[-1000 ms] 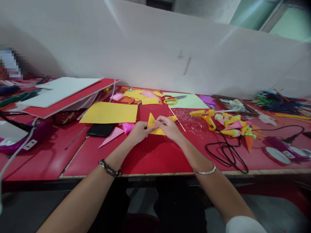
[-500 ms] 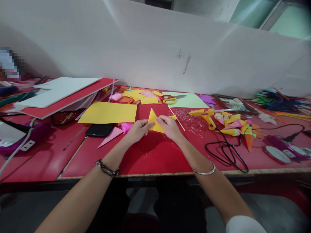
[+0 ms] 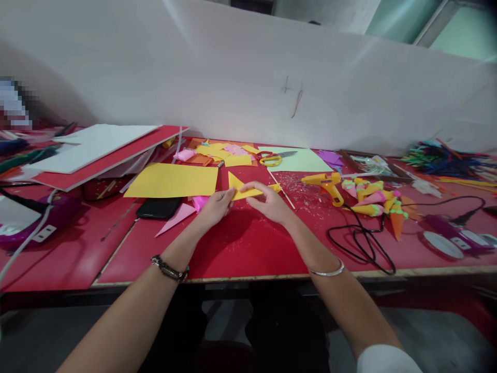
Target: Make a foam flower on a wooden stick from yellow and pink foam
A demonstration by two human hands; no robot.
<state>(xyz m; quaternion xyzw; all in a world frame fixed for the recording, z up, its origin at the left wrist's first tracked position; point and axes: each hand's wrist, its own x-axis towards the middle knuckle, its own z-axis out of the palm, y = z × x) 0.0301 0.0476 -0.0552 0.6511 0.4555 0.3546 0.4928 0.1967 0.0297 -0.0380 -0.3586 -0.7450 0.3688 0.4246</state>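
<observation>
Between my hands, above the red tabletop, is a piece of yellow paper (image 3: pixel 233 181) with a pointed corner standing up at its left. My left hand (image 3: pixel 217 208) pinches its lower left part between thumb and fingers. My right hand (image 3: pixel 268 203) is curved around its right part; the index finger lies over the paper, the thumb is below it, and some fingers are hidden. Behind my left hand are a pink packet (image 3: pixel 200 203) and a pink paper triangle (image 3: pixel 175 220). A thin stick (image 3: pixel 286 194) lies just beyond my right hand.
A yellow sheet (image 3: pixel 173 180) overlaps a black phone (image 3: pixel 159 208) at left. Scissors (image 3: pixel 274 159) rest on pale green paper (image 3: pixel 308 160). To the right are a yellow glue gun (image 3: pixel 324 184), its looped black cord (image 3: pixel 365 243) and several small paper cones (image 3: pixel 370 197).
The yellow paper has tilted and shifted left, its point now further left. My right hand's fingers have loosened from a tight pinch and spread around the paper; my left hand keeps its hold.
</observation>
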